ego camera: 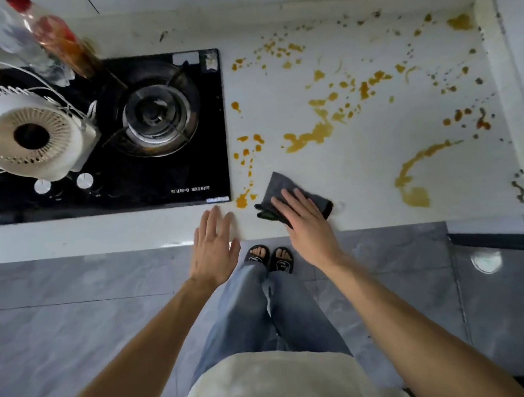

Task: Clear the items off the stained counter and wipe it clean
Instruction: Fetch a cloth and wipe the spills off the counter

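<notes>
Low in the middle of the frame, the right hand [306, 219] lies flat with fingers spread on a grey cloth [288, 193] at the front edge of the stained counter [361, 160], while the left hand [213, 250] hovers open and empty beside it, right of the stove [156, 118].

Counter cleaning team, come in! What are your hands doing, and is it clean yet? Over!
Right hand flat on grey cloth, left hand open at counter edge. Orange stains still all over. Nothing blocking the wipe.
</notes>
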